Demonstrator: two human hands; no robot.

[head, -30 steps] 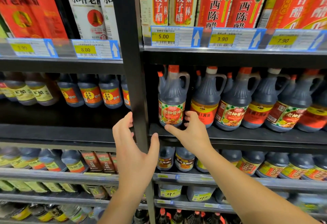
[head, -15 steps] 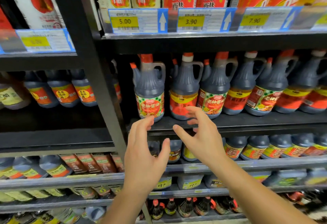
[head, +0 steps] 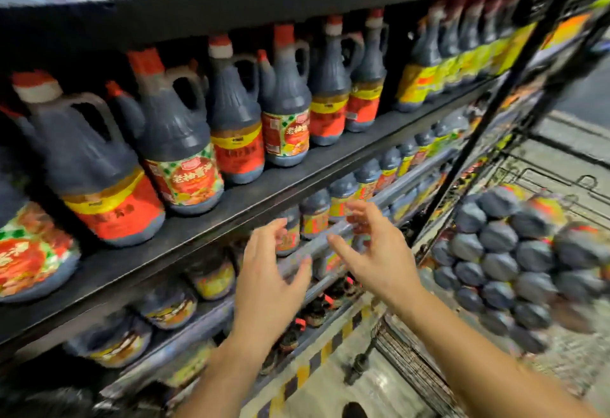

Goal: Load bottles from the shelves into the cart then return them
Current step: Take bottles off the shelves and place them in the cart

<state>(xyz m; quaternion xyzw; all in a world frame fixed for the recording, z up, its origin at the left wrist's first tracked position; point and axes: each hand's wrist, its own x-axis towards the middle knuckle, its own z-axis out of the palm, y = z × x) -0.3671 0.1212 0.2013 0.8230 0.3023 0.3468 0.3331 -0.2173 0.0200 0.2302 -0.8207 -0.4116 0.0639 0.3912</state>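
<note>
left hand point(head: 267, 288) is held spread at centre | right hand point(head: 379, 262) is held spread beside it | bottles point(head: 498, 237) are piled at right

Dark shelf point(head: 297, 179) bearing handled bottles point(head: 185, 140)

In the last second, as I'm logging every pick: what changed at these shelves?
The left hand and right hand drew back from the edge of the black metal shelf and now hover lower, open and empty. The view swung right, bringing a wire cart of dark round bottles into sight. The dark plastic handled jugs with red caps stayed put; no grip taken.
</note>
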